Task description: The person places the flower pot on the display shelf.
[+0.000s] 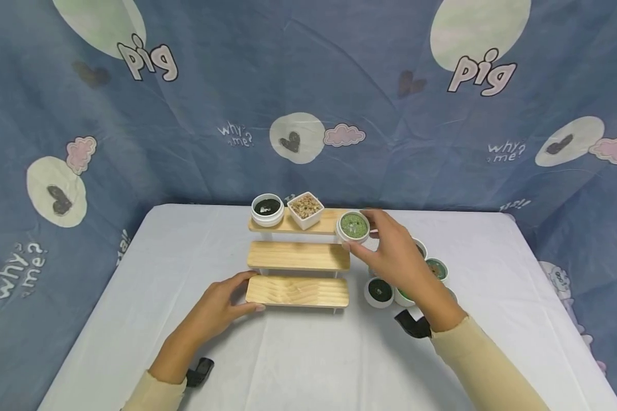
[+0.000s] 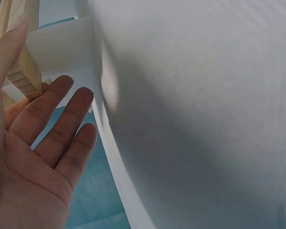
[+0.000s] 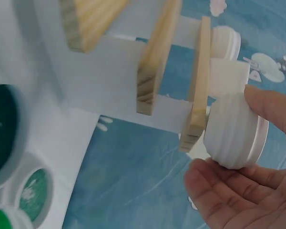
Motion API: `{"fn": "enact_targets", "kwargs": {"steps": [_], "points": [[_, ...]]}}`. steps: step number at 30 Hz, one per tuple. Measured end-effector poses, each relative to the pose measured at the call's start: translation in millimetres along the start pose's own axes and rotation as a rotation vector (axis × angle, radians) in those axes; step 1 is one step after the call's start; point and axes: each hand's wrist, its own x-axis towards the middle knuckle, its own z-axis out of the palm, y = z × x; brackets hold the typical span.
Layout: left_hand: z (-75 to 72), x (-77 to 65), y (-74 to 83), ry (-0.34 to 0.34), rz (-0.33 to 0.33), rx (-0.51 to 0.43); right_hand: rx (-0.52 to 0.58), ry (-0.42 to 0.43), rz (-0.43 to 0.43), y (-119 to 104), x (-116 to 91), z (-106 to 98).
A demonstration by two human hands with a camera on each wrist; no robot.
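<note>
A three-step wooden display stand [image 1: 298, 256] with white side supports stands on the table. My left hand [image 1: 217, 311] pinches the left end of its lowest step between thumb and index finger; the other fingers [image 2: 66, 129] extend loosely in the left wrist view. My right hand [image 1: 398, 254] grips a round white jar [image 1: 353, 226] with green contents by its sides, at the right end of the top step. The right wrist view shows that jar [image 3: 233, 131] against the step's board. A square white cup [image 1: 305, 210] of tan bits and a dark-filled white jar [image 1: 267, 209] sit on the same step.
Several more round white jars stand right of the stand, among them a dark-filled one [image 1: 379, 292] and a green one [image 1: 436, 269], partly hidden by my right arm. A white cloth covers the table [image 1: 195, 240]. Behind hangs a blue printed curtain [image 1: 185, 125].
</note>
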Motion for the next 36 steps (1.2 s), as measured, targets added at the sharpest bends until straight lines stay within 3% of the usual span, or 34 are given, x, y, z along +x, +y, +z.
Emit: {"fn": "enact_targets", "kwargs": {"steps": [8,21,27,36], "points": [[0.1,0.3,-1.0,0.0,0.001,0.003,0.037,0.011,0.002,-1.1,32.0,8.3],[-0.5,0.9,0.1,0.004,0.0,0.015,0.025,-0.009,0.025,1.8,39.5,14.5],[-1.1,0.4,0.9,0.003,0.0,0.017,0.034,-0.021,0.035,4.9,34.3,11.3],[-0.8,1.2,1.0,0.002,0.005,0.011,0.039,-0.047,0.123,18.2,1.8,-4.8]]}}
